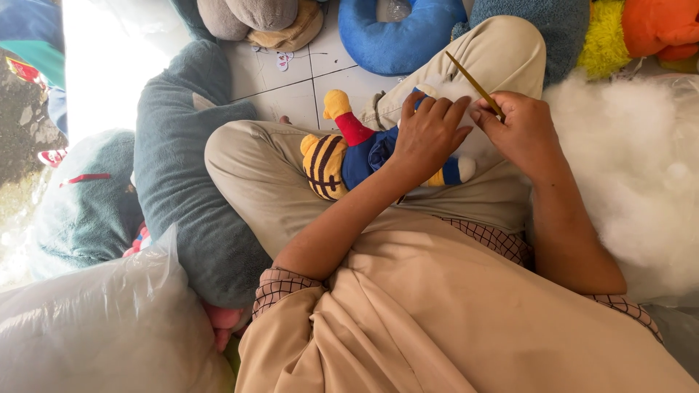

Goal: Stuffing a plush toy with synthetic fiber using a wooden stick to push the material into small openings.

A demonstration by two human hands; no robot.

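The person sits cross-legged on a white tiled floor (306,87), with a small stuffed toy (349,156) lying across the lap on the beige trousers. The toy has a blue body, a red arm ending in a yellow paw, and a yellow part with dark stripes that points toward the left knee. The left hand (429,135) lies over the toy's upper half with fingers curled down, pressing and gripping it. Just beside it, the right hand (520,131) pinches a thin yellowish stick (475,86) between thumb and fingers; the stick slants up and away over the right knee. A heap of white stuffing fibre (633,167) lies by the right arm. A grey-blue plush (182,167) rests against the left leg, and a clear plastic bag (95,327) lies beside the left elbow.
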